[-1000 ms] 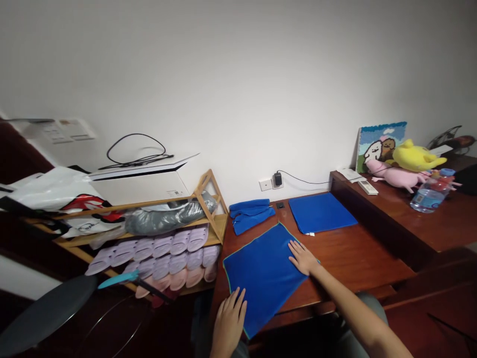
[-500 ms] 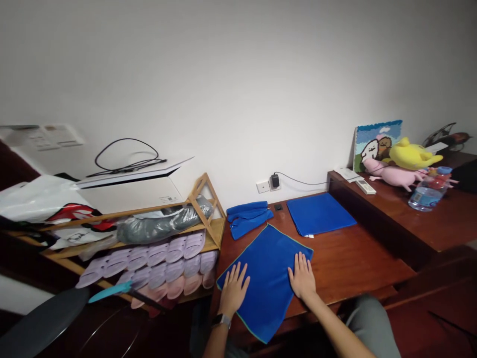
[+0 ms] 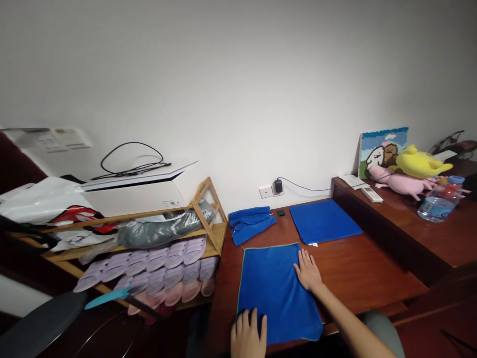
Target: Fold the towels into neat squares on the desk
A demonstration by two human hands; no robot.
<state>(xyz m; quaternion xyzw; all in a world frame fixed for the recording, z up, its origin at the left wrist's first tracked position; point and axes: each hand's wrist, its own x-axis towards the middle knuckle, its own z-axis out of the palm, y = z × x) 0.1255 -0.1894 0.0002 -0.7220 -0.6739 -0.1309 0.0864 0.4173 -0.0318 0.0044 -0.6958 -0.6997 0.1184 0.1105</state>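
Observation:
A blue cloth (image 3: 274, 283) with a thin green edge lies spread on the brown wooden table (image 3: 361, 268), close to me. My left hand (image 3: 248, 335) rests on its near left corner, fingers apart. On the cloth's right edge, near the far right corner, my right hand (image 3: 308, 271) lies flat with fingers stretched. Behind it to the right sits a flat, neatly squared stack of blue cloth (image 3: 325, 221) with a small white tag. A crumpled blue cloth (image 3: 251, 223) lies at the back left of the table.
Left of the table stands a wooden rack (image 3: 214, 236) with rows of slippers (image 3: 156, 261) and a white box (image 3: 134, 199). A charger (image 3: 278, 186) is plugged into the wall. On the raised right surface are plush toys (image 3: 404, 183), a remote (image 3: 371, 194) and a water bottle (image 3: 439, 201).
The spread cloth has turned from a diamond to a nearly square position. My left hand has moved toward me and slightly right; my right hand stays on the cloth's right side.

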